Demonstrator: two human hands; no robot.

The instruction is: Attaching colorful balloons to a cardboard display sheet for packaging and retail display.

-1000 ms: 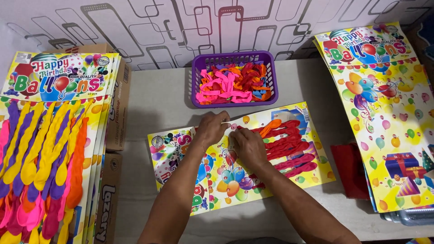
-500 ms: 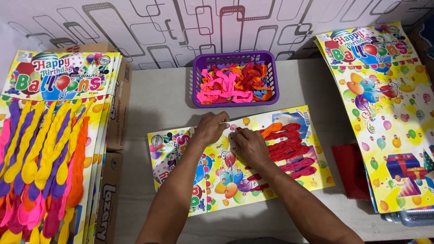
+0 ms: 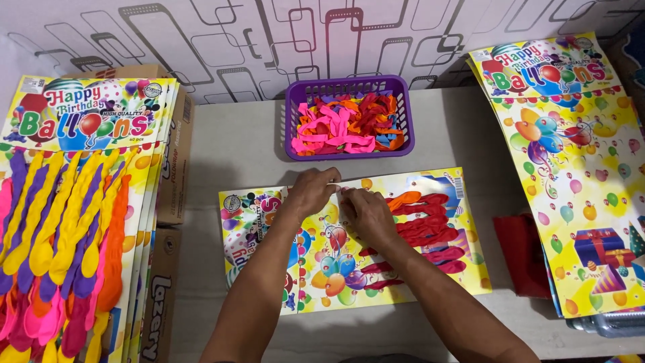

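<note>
- A printed balloon card (image 3: 403, 269), yellow with cartoon balloons on it, lies flat on the grey table (image 3: 235, 148), right in front of the person.
- The left hand (image 3: 310, 191) rests on the card's upper edge, fingers curled, thumb and forefinger pinching something thin and pale at the top of the card; what it is cannot be told.
- The right hand (image 3: 366, 214) lies just beside it, knuckles up, fingertips meeting those of the left hand at the same spot on the upper edge. Its fingers are drawn close together, narrow rather than spread.
- Both hands sit over the middle of the card, so the card reaches out to either side of them and below the wrists.
- A row of red and orange long balloons (image 3: 423, 225) is already fixed on the card's right half, touching the right hand's outer side.
- Beyond the hands, near the wall, stands a purple basket (image 3: 349, 87) heaped with loose pink, orange and blue balloons.
- On the left, a stack of filled cards (image 3: 74, 202) with long balloons rests on cardboard boxes (image 3: 171, 168).
- On the right lies a pile of bare printed cards (image 3: 571, 168), well apart from the hands.
</note>
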